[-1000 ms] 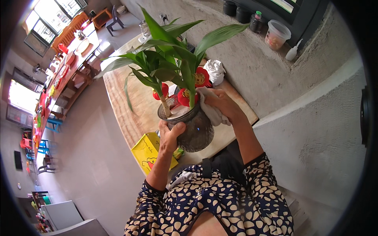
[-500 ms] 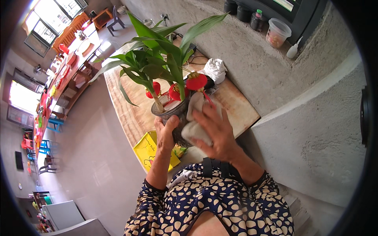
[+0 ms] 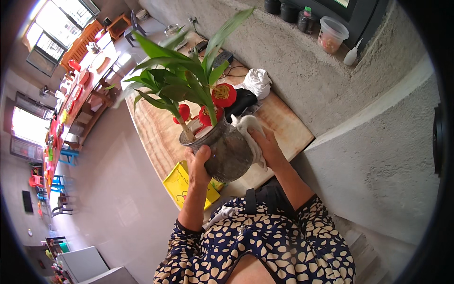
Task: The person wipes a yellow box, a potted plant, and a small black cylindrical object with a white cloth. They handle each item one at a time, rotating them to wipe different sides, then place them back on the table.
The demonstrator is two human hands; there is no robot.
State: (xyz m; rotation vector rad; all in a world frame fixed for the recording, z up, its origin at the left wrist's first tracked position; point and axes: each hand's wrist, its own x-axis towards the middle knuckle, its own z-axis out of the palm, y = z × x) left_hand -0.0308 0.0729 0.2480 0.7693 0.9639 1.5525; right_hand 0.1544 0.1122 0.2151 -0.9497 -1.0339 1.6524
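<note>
The cloth [image 3: 245,125] has shifted, right hand [image 3: 268,147] clamping it, left hand [image 3: 197,165] gripping the vase [image 3: 231,156] above a table [image 3: 283,120] beside a wall [image 3: 298,78].

Wooden table [image 3: 288,118]: at its far right a white crumpled bundle [image 3: 257,84] is lying, just beside a black object [image 3: 243,102] whose kind I cannot tell.
Near left edge: a yellow package [image 3: 177,185] is resting there.
Window ledge [image 3: 314,39]: a clear tub [image 3: 332,34] is standing between a green-capped bottle [image 3: 305,21] and a white squeeze bottle [image 3: 351,57].
Far left: a long red table [image 3: 85,90] is carrying many small items; blue stools [image 3: 68,157] are standing beside it.
Near left: a white cabinet [image 3: 82,262] is standing.
</note>
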